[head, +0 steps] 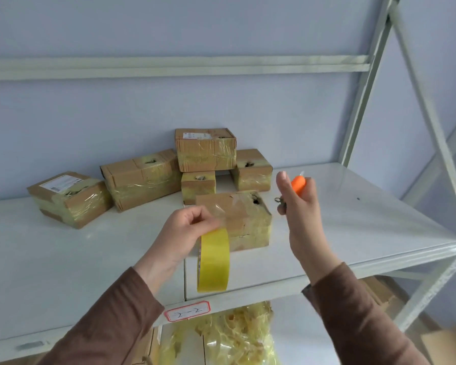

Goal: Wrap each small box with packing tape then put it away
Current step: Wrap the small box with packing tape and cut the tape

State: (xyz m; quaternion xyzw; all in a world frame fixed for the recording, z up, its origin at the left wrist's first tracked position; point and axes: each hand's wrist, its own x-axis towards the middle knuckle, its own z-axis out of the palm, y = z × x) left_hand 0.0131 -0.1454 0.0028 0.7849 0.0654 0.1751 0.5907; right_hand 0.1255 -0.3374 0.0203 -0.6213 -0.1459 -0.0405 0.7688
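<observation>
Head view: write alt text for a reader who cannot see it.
A person's left hand holds a yellow tape roll against a small cardboard box on a white shelf, while the right hand grips an orange cutter. Five taped boxes sit behind, one stacked on two.
</observation>
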